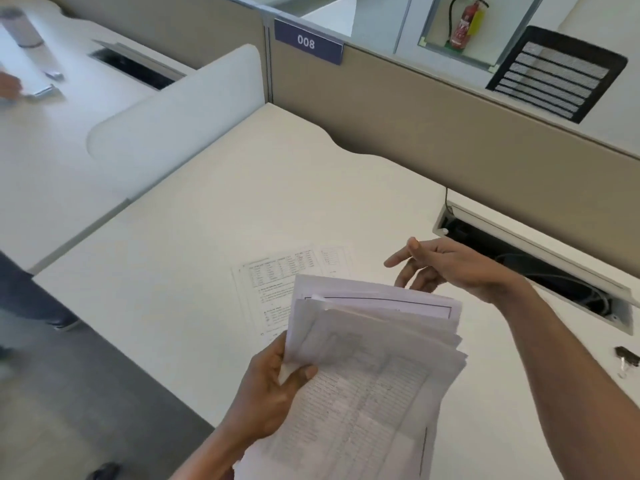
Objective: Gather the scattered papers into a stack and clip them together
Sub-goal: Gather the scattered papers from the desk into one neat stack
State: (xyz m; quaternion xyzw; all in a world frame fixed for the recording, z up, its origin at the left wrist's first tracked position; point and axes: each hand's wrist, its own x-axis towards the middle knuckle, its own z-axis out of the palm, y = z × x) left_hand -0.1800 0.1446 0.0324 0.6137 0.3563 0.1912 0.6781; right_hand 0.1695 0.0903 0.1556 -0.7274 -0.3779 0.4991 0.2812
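The desk (173,271) is left bare apart from one printed sheet (273,289) lying flat near its middle, partly hidden behind the gathered stack (363,368), which is held raised and tilted above the desk's near edge, seemingly so that further sheets can be added. The stack is pinched at its lower left edge by the left hand (270,389), thumb pressed on top, its edges not yet squared. The right hand (446,268) is held empty with fingers spread just beyond the stack's top edge, apparently for the last sheet, while the binder clip (627,358) lies unused at the far right.

left hand (273,386) clamped thumb-on-top at the lower middle, right hand (450,268) hovering further out, fingers loosely spread
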